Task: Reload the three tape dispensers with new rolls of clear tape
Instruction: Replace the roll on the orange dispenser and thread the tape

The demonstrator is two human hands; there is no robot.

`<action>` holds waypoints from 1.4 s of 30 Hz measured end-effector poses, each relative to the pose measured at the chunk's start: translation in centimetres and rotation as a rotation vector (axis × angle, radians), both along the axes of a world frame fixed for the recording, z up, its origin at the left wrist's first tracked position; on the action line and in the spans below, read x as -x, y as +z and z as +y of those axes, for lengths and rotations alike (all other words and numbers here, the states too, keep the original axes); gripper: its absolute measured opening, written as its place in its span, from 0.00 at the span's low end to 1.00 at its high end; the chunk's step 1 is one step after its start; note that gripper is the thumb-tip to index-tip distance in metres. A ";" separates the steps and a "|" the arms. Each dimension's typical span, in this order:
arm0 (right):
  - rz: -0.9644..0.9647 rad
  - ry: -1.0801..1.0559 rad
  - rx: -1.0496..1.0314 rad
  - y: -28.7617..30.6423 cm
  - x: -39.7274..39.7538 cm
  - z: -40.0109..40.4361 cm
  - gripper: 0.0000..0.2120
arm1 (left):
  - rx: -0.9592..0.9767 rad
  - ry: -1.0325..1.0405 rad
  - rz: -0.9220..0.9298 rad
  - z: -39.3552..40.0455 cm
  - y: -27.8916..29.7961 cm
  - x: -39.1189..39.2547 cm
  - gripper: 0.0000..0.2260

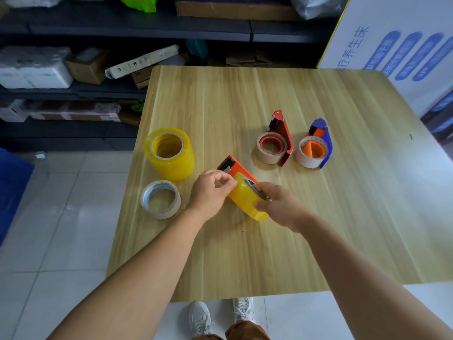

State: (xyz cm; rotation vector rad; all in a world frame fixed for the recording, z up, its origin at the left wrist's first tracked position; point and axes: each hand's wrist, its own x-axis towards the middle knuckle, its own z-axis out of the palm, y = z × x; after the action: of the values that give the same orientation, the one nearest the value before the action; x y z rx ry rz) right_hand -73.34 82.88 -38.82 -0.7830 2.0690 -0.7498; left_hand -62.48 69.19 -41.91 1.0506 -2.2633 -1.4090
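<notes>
Wooden table [318, 217]: both hands grip orange dispenser [236, 168] (nose pointing far-left): left hand [210, 192], right hand [277, 204].

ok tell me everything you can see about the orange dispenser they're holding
The orange dispenser is a hand-held tape cutter with what looks like a flat orange plastic body, and a black toothed cutter end pointing up-left, away from the person. It is tilted over the wooden table; whether it touches it is unclear. A full yellow-tinted roll of clear tape sits on it and hides its hub. The left hand pinches at the roll's upper edge near the cutter; the right hand grips the roll's near side, against a dark curved part.
</notes>
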 end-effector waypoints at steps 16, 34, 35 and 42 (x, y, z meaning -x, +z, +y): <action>0.123 -0.038 0.051 1.1 0.3 -0.3 0.27 | -0.132 -0.102 -0.033 -3.0 2.1 1.3 0.09; 0.443 0.280 -0.245 1.5 -0.6 -3.1 0.39 | -0.018 0.112 -0.028 -3.1 2.1 2.9 0.06; 0.442 0.285 -0.253 1.5 -0.5 -3.2 0.37 | -0.023 0.127 -0.025 -3.1 2.0 2.9 0.06; 0.410 0.269 -0.230 1.1 -0.5 -3.3 0.33 | -0.098 0.232 -0.006 -3.0 2.2 2.8 0.06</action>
State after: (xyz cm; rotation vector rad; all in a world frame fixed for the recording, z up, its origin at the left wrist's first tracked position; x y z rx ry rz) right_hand -72.82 79.59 -37.76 -1.1244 2.2898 -0.2067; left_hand -65.25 66.19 -39.69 1.3021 -2.0164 -1.4313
